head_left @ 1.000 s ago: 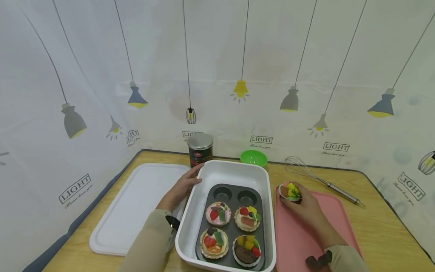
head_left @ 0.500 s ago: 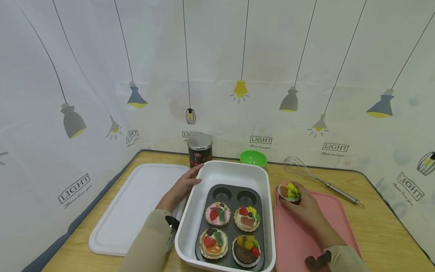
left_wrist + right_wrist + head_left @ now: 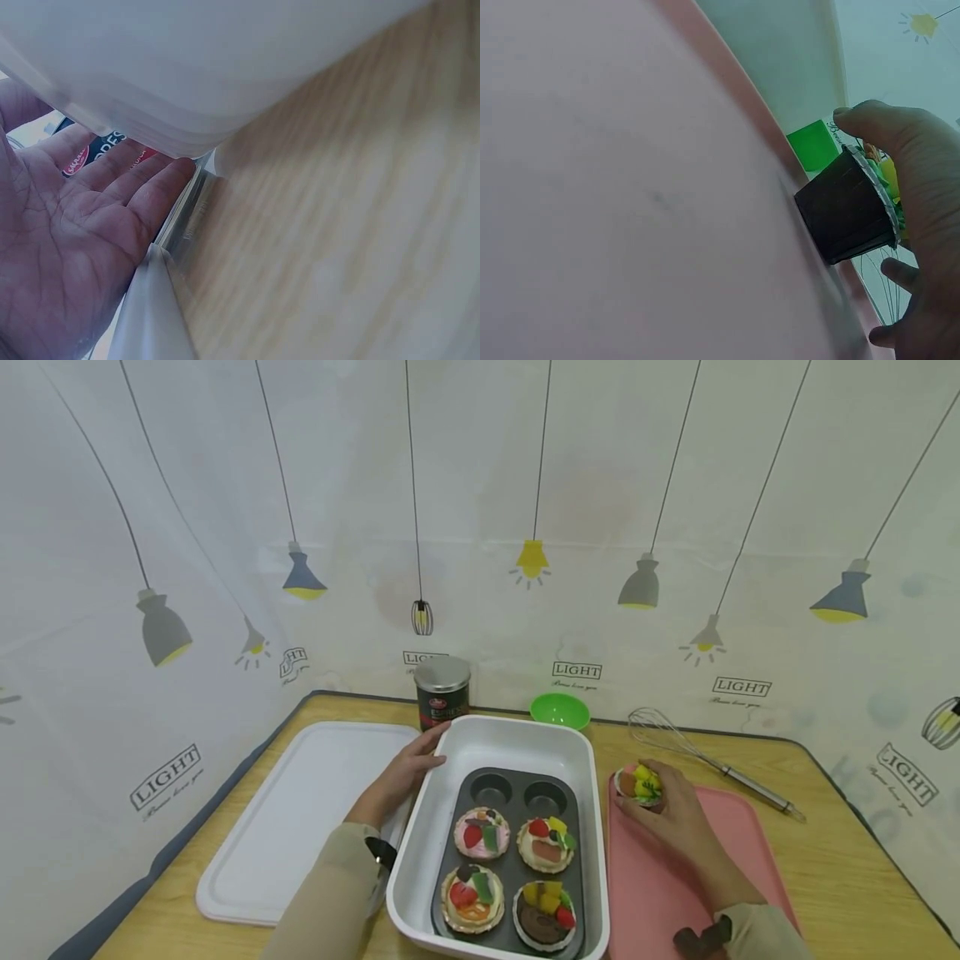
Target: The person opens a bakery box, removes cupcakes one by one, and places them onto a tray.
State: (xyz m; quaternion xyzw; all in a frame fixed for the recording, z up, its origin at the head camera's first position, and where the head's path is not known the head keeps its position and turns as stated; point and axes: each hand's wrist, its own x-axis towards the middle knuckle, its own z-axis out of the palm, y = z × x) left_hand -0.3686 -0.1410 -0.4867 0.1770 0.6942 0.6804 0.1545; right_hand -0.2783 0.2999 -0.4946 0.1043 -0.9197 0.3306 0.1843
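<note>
Left hand (image 3: 397,781) straight-fingered against the white rectangular pan (image 3: 517,743), the right hand (image 3: 678,817) pinches a round, fruit-topped, black-cupped cake (image 3: 637,785), perhaps to lift or place it, next needing level handling.

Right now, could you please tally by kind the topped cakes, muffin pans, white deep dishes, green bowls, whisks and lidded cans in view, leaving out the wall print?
Topped cakes: 5, one of them in the right hand
Muffin pan: 1
White deep dish: 1
Green bowl: 1
Whisk: 1
Lidded can: 1
Total: 10
</note>
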